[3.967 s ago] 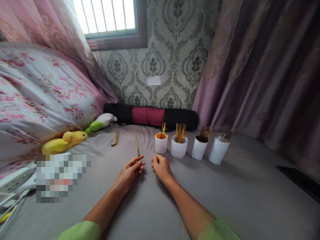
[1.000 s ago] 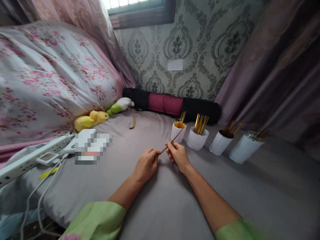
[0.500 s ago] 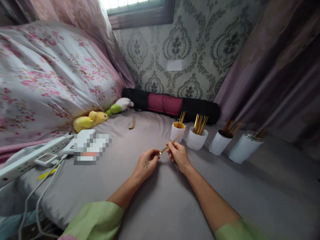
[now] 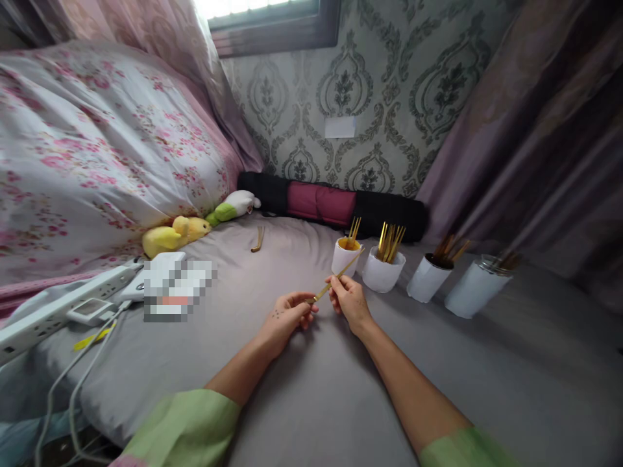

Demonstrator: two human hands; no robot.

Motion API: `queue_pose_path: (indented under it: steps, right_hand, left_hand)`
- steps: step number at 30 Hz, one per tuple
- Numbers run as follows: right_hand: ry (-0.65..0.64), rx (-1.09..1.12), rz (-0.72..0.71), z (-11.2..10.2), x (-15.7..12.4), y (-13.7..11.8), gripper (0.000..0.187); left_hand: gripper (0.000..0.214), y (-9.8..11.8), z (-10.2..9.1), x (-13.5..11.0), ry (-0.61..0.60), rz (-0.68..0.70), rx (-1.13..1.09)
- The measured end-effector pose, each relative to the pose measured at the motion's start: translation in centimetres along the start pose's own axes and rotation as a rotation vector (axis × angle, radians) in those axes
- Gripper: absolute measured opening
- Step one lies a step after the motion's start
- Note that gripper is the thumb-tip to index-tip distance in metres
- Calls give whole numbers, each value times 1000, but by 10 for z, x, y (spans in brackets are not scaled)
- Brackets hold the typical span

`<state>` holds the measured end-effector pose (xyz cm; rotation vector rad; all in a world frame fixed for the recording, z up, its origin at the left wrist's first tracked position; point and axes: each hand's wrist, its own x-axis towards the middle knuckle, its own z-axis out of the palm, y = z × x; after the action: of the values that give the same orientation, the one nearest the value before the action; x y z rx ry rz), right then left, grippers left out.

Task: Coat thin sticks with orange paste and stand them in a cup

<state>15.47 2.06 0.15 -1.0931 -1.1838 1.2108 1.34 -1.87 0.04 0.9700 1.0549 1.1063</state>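
Observation:
A thin, flat gold strip point(image 4: 347, 265) slants up to the right between my hands, its far end passing in front of the nearest white cup. My right hand point(image 4: 351, 303) pinches it near its middle. At the lower end, where the strip looks bent or folded, my left hand point(image 4: 287, 319) grips it between thumb and fingers. Just beyond my hands stand a white cup point(image 4: 341, 263) with a yellow inside and a second white cup point(image 4: 383, 275), both holding upright gold strips. A small bundle of bent gold strips point(image 4: 257, 239) lies farther off on the grey sheet point(image 4: 292, 266).
Two taller white-wrapped containers, a dark-mouthed one point(image 4: 427, 280) and a glass-rimmed jar point(image 4: 474, 290), stand at right with darker strips inside. A power strip point(image 4: 63, 301) with cables lies left. Plush toys point(image 4: 168, 240) and a black-and-maroon roll point(image 4: 321, 202) lie at the back.
My left hand has turned and its thumb now lies along the strip's lower end, with the fingers showing underneath. My right hand has barely moved and keeps its pinch on the strip.

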Motion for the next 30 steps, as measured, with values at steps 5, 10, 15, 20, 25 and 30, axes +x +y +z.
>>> queue_pose_path:
  steps: [5, 10, 15, 20, 25, 30]
  right_hand:
    - [1, -3, -15, 0, 0, -1, 33]
    - [4, -15, -25, -1, 0, -2, 32]
    - [1, -21, -31, -1, 0, -2, 33]
    - [-4, -13, -31, -2, -1, -3, 35]
    - [-11, 1, -43, -3, -2, -3, 33]
    - [-15, 4, -59, -3, -4, -4, 34]
  left_hand:
    - [32, 3, 1, -2, -8, -55, -118]
    - [32, 4, 0, -2, -33, -125, -219]
    - [26, 5, -1, -1, -49, -171, -269]
    - [18, 6, 0, -1, -72, -198, -297]
    - [21, 6, -1, -1, -96, -235, -312]
    - [21, 7, -2, -1, -116, -269, -331]
